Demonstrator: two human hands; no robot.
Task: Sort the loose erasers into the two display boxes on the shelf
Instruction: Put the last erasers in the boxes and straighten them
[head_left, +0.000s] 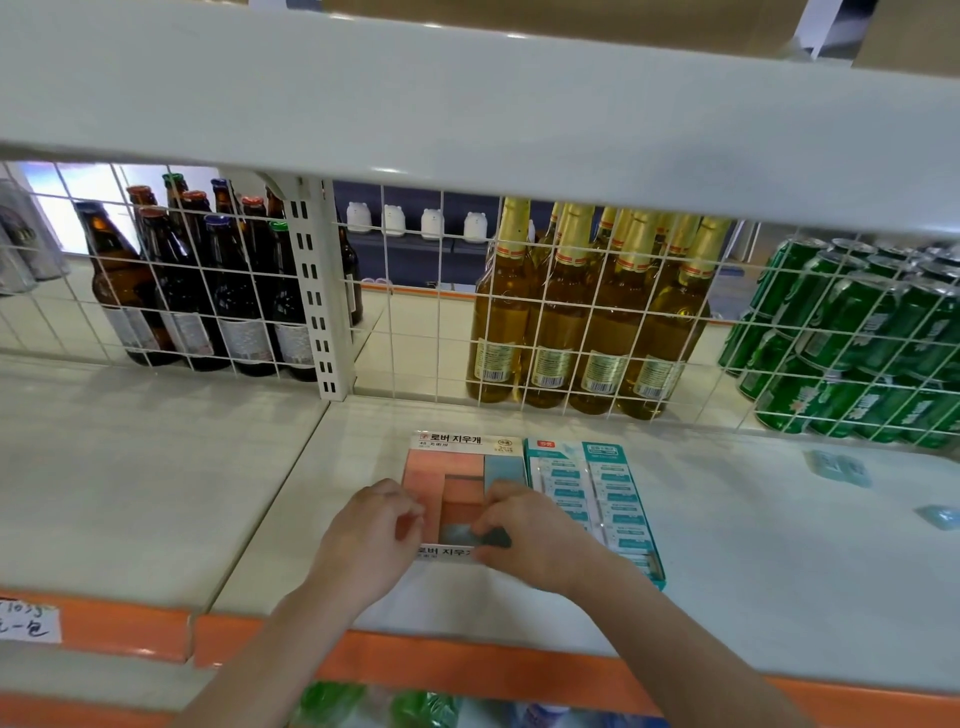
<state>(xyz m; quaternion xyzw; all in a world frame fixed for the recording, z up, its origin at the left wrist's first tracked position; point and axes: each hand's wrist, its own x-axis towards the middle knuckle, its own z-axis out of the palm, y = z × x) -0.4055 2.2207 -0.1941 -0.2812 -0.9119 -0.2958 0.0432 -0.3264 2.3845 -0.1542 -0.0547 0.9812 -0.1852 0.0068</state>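
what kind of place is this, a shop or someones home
Most likely a small shop: a white retail shelf with an orange price strip, rows of brown bottles and green cans behind a wire grid, and erasers in display boxes.

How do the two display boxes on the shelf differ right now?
The pink-labelled box holds bare pink and grey-blue erasers; the teal box holds rows of white-and-teal wrapped ones. The left hand and right hand both work at the pink-labelled box; nothing touches the teal box. The teal box looks narrower. Both lie flat, side by side.
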